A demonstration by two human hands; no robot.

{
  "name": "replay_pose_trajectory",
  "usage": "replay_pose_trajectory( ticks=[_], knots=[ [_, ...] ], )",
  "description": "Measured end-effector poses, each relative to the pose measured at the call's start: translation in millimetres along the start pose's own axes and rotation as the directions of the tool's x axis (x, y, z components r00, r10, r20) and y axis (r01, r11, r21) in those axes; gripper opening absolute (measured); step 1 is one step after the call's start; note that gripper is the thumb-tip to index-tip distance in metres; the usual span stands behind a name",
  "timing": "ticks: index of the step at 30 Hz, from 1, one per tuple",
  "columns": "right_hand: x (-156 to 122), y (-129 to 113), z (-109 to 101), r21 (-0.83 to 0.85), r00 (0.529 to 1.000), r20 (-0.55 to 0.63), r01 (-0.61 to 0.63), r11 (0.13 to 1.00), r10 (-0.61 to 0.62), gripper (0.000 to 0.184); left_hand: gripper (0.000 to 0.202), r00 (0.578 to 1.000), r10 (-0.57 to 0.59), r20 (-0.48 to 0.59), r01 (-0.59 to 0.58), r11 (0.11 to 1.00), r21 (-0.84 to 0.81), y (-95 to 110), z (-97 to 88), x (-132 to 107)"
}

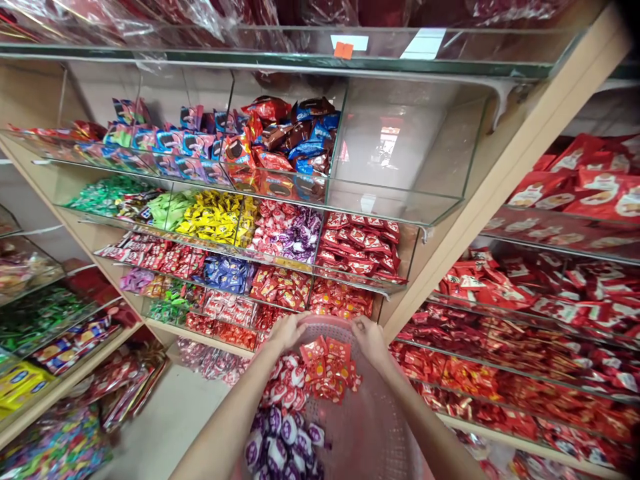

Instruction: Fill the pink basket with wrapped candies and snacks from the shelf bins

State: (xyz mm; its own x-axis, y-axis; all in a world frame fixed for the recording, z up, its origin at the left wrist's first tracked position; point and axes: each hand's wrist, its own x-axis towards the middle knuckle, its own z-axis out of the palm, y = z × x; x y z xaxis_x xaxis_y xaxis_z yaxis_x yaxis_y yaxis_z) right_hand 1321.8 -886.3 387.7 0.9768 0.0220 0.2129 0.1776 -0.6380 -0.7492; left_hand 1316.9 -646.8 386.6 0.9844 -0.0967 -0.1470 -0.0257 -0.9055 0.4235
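Observation:
A pink plastic basket [360, 427] with small holes in its wall is held before me, its far rim up near the lower shelves. My left hand [289, 331] grips that rim on the left, fingers curled over it. On the right part of the rim, my right hand [369, 337] is closed the same way. Inside lie orange-red candy packets [330, 367], red-and-white wrapped candies [287, 381] and purple-and-white wrapped candies [287, 443]. They gather toward the left and far side; the basket's right inside shows bare pink plastic.
Glass shelves ahead hold yellow candies [215, 215], purple candies [300, 233], red packets [357, 247] and blue packets [227, 273]. A wooden post [500, 173] separates them from more red packets [545, 187] at right. Bulk bags [60, 440] lie low at left by the floor [165, 420].

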Motion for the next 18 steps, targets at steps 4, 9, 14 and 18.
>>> replay_pose_trajectory(
  ticks=[4, 9, 14, 18],
  knots=[
    [45, -6, 18, 0.152, 0.953, 0.078, -0.303, 0.941, 0.294, 0.023, 0.047, 0.997, 0.062, -0.04, -0.062, 0.998, 0.001, -1, 0.7, 1],
    [81, -3, 40, 0.196, 0.839, 0.196, -0.54, 0.819, 0.507, 0.027, 0.043, 0.995, 0.073, -0.071, -0.072, 0.997, 0.016, -3, 2.4, 2],
    [92, 1, 46, 0.224, 0.742, 0.264, -0.669, 0.709, 0.616, 0.02, 0.045, 0.996, 0.067, -0.055, -0.068, 0.998, -0.016, -3, 1.5, 1],
    [94, 5, 48, 0.232, 0.711, 0.293, -0.702, 0.673, 0.64, 0.022, 0.047, 0.999, 0.025, -0.024, -0.026, 0.999, -0.028, 0, -0.7, -2]
  ],
)
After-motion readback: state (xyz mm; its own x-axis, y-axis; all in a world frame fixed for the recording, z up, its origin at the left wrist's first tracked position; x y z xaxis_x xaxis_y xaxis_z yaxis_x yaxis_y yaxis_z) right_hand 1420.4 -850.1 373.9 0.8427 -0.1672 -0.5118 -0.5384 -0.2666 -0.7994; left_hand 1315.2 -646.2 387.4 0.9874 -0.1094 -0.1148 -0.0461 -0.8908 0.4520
